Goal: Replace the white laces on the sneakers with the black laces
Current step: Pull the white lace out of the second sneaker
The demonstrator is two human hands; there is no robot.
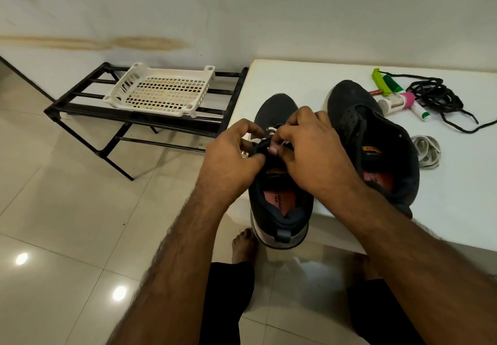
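Observation:
Two dark sneakers stand on the white table. The left sneaker hangs over the table's front edge and carries a white lace across its eyelets. My left hand and my right hand meet over its tongue, and the fingers of both pinch the white lace there. The right sneaker has no lace in its eyelets. A loose white lace lies coiled beside it. A tangle of black laces lies at the back right of the table.
A green marker, a green clip and small tubes lie by the black laces. Left of the table stands a black metal rack holding a white plastic tray. Bare feet rest on the tiled floor.

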